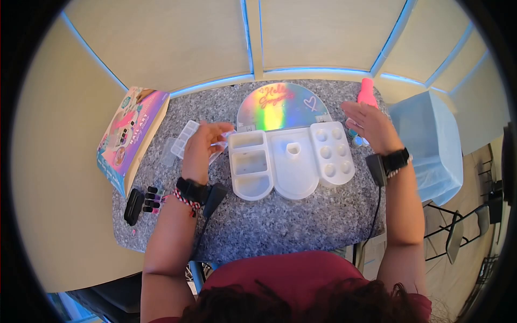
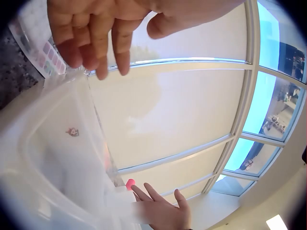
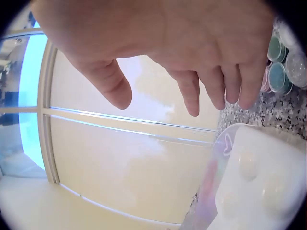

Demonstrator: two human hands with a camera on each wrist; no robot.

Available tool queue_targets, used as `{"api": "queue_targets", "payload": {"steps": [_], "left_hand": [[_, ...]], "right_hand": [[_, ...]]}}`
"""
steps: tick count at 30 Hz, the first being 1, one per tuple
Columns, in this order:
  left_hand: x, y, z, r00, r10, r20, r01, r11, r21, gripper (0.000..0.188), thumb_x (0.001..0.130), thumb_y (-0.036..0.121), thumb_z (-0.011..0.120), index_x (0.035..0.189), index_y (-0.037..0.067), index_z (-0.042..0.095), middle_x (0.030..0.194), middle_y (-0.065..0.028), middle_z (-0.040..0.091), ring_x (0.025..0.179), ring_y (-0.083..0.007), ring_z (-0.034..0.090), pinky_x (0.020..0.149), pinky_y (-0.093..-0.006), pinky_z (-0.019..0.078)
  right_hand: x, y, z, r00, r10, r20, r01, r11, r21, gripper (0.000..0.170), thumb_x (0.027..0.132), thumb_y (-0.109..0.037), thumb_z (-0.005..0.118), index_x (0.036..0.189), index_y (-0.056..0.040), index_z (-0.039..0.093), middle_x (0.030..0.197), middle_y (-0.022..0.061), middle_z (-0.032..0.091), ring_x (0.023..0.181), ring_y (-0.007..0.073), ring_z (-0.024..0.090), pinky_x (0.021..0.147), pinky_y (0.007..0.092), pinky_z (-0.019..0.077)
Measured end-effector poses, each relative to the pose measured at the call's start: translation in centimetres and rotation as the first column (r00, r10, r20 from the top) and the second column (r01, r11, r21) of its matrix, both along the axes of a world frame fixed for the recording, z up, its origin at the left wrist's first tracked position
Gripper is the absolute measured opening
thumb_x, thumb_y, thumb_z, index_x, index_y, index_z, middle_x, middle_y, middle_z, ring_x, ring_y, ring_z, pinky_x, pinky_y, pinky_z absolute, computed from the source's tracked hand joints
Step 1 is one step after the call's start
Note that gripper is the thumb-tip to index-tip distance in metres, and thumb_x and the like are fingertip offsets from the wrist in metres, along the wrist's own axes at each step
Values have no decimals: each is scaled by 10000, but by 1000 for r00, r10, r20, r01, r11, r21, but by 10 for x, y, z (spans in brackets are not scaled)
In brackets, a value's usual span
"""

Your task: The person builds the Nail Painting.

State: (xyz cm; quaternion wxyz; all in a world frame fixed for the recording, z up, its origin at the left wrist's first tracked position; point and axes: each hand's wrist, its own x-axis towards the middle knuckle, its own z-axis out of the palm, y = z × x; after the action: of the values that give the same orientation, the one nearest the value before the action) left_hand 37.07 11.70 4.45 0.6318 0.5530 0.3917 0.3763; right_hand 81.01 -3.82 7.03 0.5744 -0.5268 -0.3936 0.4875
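A white moulded tray (image 1: 295, 175) with rectangular wells on its left and round wells on its right lies mid-table, a shiny rounded panel (image 1: 283, 107) with pink lettering at its back. My left hand (image 1: 203, 148) hovers at the tray's left, over clear compartment boxes (image 1: 186, 137), fingers extended and holding nothing; they also hang loose in the left wrist view (image 2: 100, 33). To the tray's right, my right hand (image 1: 375, 128) is raised with straight fingers, empty, beside small round pots (image 1: 357, 141). The right wrist view shows that hand (image 3: 168, 52) near green-lidded pots (image 3: 277, 76).
A colourful nail art box (image 1: 132, 134) stands at the table's left edge. Below it are a black case (image 1: 133, 206) and small dark-capped bottles (image 1: 153, 200). A pink bottle (image 1: 367, 92) stands at the back right. Beyond the table's right side is a blue-covered object (image 1: 431, 145).
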Motion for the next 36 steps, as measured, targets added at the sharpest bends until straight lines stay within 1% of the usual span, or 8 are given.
{"api": "queue_targets", "payload": {"steps": [1, 3, 9, 12, 20, 25, 27, 36], "left_hand": [[0, 8, -2, 996, -50, -74, 50, 999, -2, 494, 1217, 400, 437, 1399, 41, 724, 1319, -90, 746, 1221, -174, 653, 1054, -332, 525], [8, 22, -9, 994, -68, -90, 61, 995, -78, 462, 1210, 364, 461, 1439, 41, 699, 1357, -98, 733, 1264, -192, 651, 1073, -351, 525], [32, 34, 7, 986, -158, -59, 142, 965, -222, 497, 1162, 320, 574, 1549, 9, 607, 1456, -161, 693, 1360, -254, 651, 1158, -400, 509], [37, 52, -6, 992, -93, -83, 66, 957, -284, 489, 1143, 276, 609, 1551, 5, 605, 1484, -163, 683, 1394, -252, 645, 1141, -387, 535], [58, 50, 28, 826, -281, -489, 292, 955, -55, 529, 1078, 102, 715, 1559, -41, 551, 1322, -161, 766, 1135, -212, 760, 999, -373, 616], [40, 60, 9, 951, -136, -277, 199, 956, 213, 376, 1058, 70, 735, 1411, -25, 645, 1256, -138, 796, 1115, -184, 760, 956, -342, 604], [35, 47, 27, 969, -131, -210, 187, 943, 275, 250, 1026, 37, 768, 1261, -19, 705, 1159, -125, 824, 1052, -166, 771, 911, -320, 597], [11, 9, 41, 913, 26, -408, 219, 813, 540, 105, 1011, 54, 795, 1095, -7, 783, 960, -109, 824, 875, -145, 762, 824, -326, 590]], "right_hand": [[5, 9, 4, 996, 46, -81, -53, 996, -78, 709, 1118, -495, 600, 1597, 24, 536, 1703, 210, 499, 1615, 321, 419, 1318, 464, 355], [21, 27, -2, 971, 138, -196, -171, 972, -161, 834, 1109, -549, 595, 1682, 27, 407, 1792, 205, 364, 1650, 346, 354, 1358, 489, 287], [48, 65, -43, 942, 285, -175, -324, 909, -263, 880, 1097, -556, 623, 1697, 36, 369, 1765, 262, 373, 1618, 356, 398, 1327, 469, 333], [32, 65, -29, 975, 178, -137, -213, 922, -322, 811, 1098, -524, 642, 1667, 10, 419, 1713, 273, 434, 1583, 345, 435, 1302, 461, 364], [16, 69, -31, 995, 52, -84, -74, 955, -286, 563, 1128, -343, 651, 1561, 8, 572, 1560, 189, 623, 1448, 277, 592, 1203, 425, 481], [-10, 62, -5, 998, 55, 20, -54, 996, -73, 324, 1083, -256, 736, 1306, -21, 726, 1250, 62, 768, 1185, 189, 720, 1065, 361, 555], [1, 65, -6, 944, 29, 330, 13, 992, -122, 235, 1081, -181, 740, 1282, -60, 740, 1183, 22, 765, 1075, 136, 718, 995, 315, 562], [-17, 41, -7, 763, 11, 646, -107, 988, 109, 183, 1030, 28, 730, 1200, -26, 688, 1043, 28, 718, 1004, 122, 686, 929, 333, 564]]}}
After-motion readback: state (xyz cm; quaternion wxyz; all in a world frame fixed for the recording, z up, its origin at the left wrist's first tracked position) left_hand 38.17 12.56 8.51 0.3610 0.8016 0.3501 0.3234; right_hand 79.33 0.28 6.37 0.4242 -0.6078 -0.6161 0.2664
